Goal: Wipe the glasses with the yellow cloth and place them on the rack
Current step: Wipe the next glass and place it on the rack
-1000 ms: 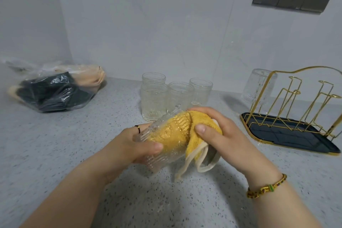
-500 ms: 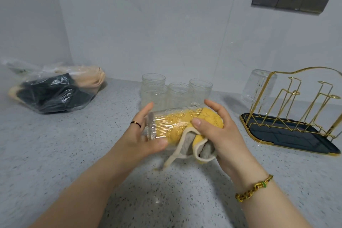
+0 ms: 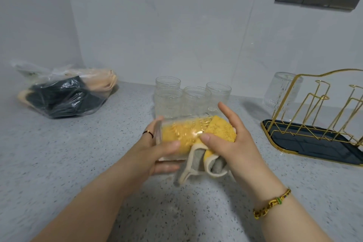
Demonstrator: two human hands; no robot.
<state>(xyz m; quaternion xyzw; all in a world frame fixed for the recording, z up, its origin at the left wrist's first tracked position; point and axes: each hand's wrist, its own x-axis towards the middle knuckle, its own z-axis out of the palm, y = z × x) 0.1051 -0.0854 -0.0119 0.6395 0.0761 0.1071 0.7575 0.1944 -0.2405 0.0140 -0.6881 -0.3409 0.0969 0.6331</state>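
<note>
While the left hand (image 3: 155, 155) curls round a ribbed clear drinking glass (image 3: 182, 132) held sideways above the speckled grey counter (image 3: 59, 153), the right hand (image 3: 233, 143) grips the yellow terry cloth (image 3: 222, 129) stuffed into its mouth; the gold wire rack (image 3: 306, 143) stands well apart at right.

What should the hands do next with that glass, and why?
Probably the right hand should twist the yellow cloth round inside the ribbed glass. The cloth is stuffed deep into it and the left hand grips the glass on its side above the counter, so the inside looks mid-wipe, not ready for the gold rack.
</note>
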